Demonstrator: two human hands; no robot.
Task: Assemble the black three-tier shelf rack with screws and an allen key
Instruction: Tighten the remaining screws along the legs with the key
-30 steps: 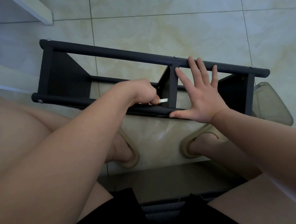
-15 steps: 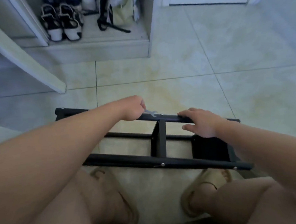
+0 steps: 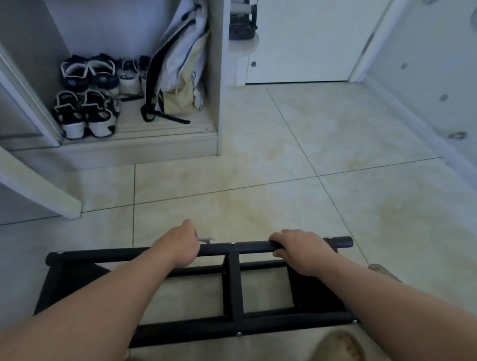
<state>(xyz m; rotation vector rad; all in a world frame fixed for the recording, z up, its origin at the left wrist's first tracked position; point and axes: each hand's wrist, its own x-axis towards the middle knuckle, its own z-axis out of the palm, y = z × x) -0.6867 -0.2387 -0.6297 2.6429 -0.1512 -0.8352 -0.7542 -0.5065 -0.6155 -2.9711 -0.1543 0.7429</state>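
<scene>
Plainly, the left hand (image 3: pixel 180 246) pinches the allen key (image 3: pixel 206 239) just above the far rail (image 3: pixel 252 246) of the rack (image 3: pixel 235 289), which lies on its side; the right hand (image 3: pixel 300 249) curls round that rail (steadying it). A poorly seated key could slip and round the screw (image 3: pixel 232 243).

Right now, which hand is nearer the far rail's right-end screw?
Right. The right hand grips the rail beside that screw; the left hand, holding the allen key, is beyond the middle screw.

Bare forearms lead to a bare left hand (image 3: pixel 180 246) and right hand (image 3: pixel 300 249). On the right foot, a tan slide sandal (image 3: pixel 340 350) with a broad strap; the left foot's is mostly cut off.
</scene>
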